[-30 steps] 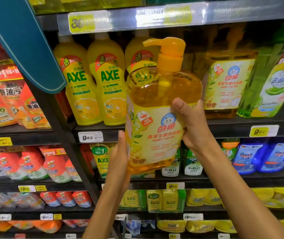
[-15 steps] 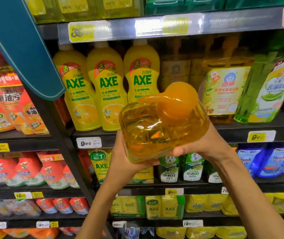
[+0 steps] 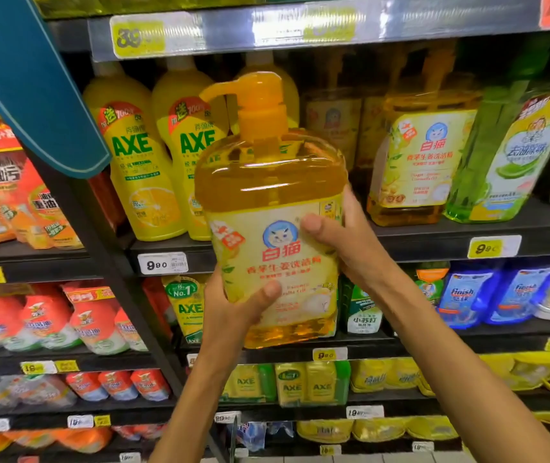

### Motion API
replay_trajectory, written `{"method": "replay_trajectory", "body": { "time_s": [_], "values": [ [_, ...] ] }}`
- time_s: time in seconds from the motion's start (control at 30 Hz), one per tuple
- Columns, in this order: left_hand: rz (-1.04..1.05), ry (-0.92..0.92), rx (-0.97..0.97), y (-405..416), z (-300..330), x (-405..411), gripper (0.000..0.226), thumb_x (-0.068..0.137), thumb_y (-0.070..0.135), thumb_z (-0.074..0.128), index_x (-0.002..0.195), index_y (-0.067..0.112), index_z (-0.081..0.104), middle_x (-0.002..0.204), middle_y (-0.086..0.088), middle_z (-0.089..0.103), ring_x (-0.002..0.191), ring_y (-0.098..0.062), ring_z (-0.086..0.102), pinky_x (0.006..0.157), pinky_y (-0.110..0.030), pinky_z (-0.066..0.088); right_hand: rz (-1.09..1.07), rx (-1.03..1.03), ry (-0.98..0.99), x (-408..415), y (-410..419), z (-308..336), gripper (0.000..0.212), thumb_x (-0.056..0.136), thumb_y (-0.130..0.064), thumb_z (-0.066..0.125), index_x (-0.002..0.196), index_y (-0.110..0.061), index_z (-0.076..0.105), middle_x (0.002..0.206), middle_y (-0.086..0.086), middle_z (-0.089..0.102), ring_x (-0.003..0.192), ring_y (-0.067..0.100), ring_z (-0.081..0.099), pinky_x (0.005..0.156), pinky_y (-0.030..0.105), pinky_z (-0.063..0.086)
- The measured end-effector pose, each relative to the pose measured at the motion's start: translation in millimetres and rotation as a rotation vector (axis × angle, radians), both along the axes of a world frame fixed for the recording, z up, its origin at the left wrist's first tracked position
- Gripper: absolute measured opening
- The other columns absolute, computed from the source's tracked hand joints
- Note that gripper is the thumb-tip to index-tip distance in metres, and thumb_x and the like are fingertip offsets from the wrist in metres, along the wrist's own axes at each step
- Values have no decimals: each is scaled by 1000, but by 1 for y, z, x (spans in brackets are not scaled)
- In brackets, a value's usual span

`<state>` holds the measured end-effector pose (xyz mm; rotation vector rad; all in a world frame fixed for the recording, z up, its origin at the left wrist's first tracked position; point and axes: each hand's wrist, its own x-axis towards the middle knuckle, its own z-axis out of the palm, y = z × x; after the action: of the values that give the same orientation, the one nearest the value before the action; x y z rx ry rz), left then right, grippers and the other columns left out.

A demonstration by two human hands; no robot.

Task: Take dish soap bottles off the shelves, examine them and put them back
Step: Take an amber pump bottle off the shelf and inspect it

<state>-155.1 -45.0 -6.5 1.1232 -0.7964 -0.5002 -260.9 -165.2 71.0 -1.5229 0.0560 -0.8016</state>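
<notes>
A large amber dish soap bottle point(image 3: 268, 182) with an orange pump top and a yellow cat-logo label stands upright in front of the shelves, label facing me. My left hand point(image 3: 233, 309) grips its lower left side, thumb across the label. My right hand point(image 3: 343, 238) grips its right edge higher up, thumb on the label near the cat logo. The bottle's bottom hangs level with the shelf below, clear of it.
Yellow AXE bottles point(image 3: 136, 168) stand on the shelf point(image 3: 433, 238) behind and left. A matching amber bottle point(image 3: 423, 155) and a green bottle point(image 3: 507, 152) stand at the right. A teal sign point(image 3: 29, 78) juts out upper left. Refill pouches fill the lower shelves.
The bottle was tipped with its pump toward me half a second ago; it is now back upright with the label facing me. Both hands kept hold.
</notes>
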Motion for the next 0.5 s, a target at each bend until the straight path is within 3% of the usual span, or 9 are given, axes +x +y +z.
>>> {"method": "replay_trajectory", "body": {
  "time_s": [0.07, 0.17, 0.23, 0.33, 0.43, 0.5],
  "values": [
    [21, -16, 55, 2, 1, -2, 71, 42, 62, 83, 101, 29, 62, 91, 8, 75, 82, -14, 73, 59, -32, 60, 26, 107, 31, 5, -1, -7, 108, 48, -56, 87, 132, -4, 44, 113, 8, 68, 102, 25, 68, 81, 36, 57],
    [4, -13, 156, 5, 5, -2, 59, 51, 59, 69, 101, 28, 62, 88, 11, 75, 79, -10, 72, 60, -27, 59, -38, 218, -30, 8, -3, -18, 76, 69, -36, 73, 129, 2, 49, 120, 26, 63, 107, 40, 64, 88, 50, 54],
    [-45, -6, 225, 7, 8, -3, 58, 58, 61, 66, 106, 28, 61, 94, 10, 75, 86, -11, 72, 71, -32, 60, -54, 311, -49, 8, -1, -23, 61, 79, -27, 65, 130, 4, 48, 121, 29, 61, 107, 43, 63, 88, 50, 55],
    [-108, 62, 279, 6, 6, -6, 58, 68, 70, 56, 114, 35, 61, 106, 9, 73, 97, -14, 70, 90, -47, 53, -117, 380, -18, 6, 4, -24, 56, 82, -26, 69, 127, 2, 51, 117, 27, 65, 105, 42, 65, 83, 48, 57],
    [-164, 185, 294, 2, 3, -7, 59, 60, 81, 54, 104, 44, 68, 106, 8, 73, 98, -13, 70, 90, -43, 50, -225, 320, 66, 3, 7, -18, 58, 79, -37, 72, 123, -3, 55, 111, 18, 70, 98, 31, 70, 81, 44, 59],
    [-236, 325, 217, -3, 1, -7, 57, 60, 77, 57, 103, 41, 71, 109, 1, 73, 101, -18, 69, 85, -41, 54, -242, 181, 138, -2, 5, -12, 51, 85, -52, 63, 118, -14, 62, 108, 3, 73, 99, 17, 70, 84, 37, 58]
  ]
}}
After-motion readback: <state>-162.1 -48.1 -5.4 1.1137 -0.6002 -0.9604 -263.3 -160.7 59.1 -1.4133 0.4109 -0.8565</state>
